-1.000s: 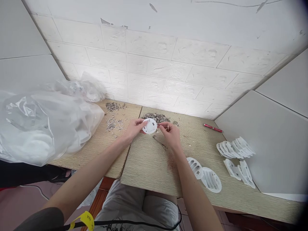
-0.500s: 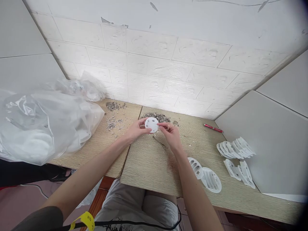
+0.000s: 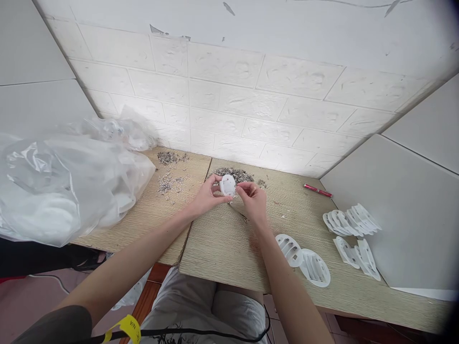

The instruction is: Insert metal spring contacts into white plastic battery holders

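My left hand [image 3: 209, 195] grips a round white plastic battery case [image 3: 227, 185] by its left side, thumb below and fingers above. The case is tipped, so its recessed side partly shows. At its right edge the fingertips of my right hand [image 3: 254, 199] are pinched together; whatever is between them is too small to make out. Just behind my hands lies a pile of small metal pieces [image 3: 233, 173]. A thin tool resembling tweezers [image 3: 238, 211] rests on the table below them, partly hidden by my right hand.
Two round white cases [image 3: 314, 268] lie by my right forearm. Several more stand in rows [image 3: 351, 222] near the right panel, below a red pen-like stick [image 3: 318, 190]. Small metal parts [image 3: 168, 184] are scattered at left, beside a large clear plastic bag [image 3: 71, 191]. A white brick-patterned wall [image 3: 229, 105] stands behind.
The battery case has turned in my left hand, from its flat face toward me to its recessed side. My right hand has shifted slightly left and stays at its right edge.
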{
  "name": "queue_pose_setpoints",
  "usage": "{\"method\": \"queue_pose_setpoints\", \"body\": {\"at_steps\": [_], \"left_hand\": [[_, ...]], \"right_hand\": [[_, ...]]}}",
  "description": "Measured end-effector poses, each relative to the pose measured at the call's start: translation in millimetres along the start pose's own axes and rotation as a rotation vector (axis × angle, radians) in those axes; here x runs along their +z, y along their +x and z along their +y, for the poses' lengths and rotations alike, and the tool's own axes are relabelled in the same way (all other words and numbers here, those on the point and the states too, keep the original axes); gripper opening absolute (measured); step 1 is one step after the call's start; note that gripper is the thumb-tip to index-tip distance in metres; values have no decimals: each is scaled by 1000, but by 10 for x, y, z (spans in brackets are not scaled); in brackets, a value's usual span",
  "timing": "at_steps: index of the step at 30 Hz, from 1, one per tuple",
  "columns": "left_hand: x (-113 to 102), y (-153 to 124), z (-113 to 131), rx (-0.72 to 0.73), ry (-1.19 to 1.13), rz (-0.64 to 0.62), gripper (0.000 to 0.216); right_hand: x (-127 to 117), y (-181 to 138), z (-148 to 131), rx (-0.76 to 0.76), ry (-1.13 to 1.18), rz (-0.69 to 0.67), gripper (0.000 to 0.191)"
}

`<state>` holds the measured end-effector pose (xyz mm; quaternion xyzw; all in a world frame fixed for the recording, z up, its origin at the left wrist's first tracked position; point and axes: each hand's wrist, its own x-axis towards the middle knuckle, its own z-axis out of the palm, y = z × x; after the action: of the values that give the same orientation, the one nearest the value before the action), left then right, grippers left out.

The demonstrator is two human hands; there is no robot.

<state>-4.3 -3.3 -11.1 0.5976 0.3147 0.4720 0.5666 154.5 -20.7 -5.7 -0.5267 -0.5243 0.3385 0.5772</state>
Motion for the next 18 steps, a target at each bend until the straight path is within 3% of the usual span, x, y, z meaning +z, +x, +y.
{"method": "queue_pose_setpoints", "body": {"at_steps": [6, 18], "left_hand": [[20, -10, -3, 24, -5, 12, 52], [46, -20, -15, 134, 163, 54, 51]], "right_hand": [[10, -40, -52, -27, -175, 12, 23], [45, -66, -43, -69, -199, 48, 22]]}}
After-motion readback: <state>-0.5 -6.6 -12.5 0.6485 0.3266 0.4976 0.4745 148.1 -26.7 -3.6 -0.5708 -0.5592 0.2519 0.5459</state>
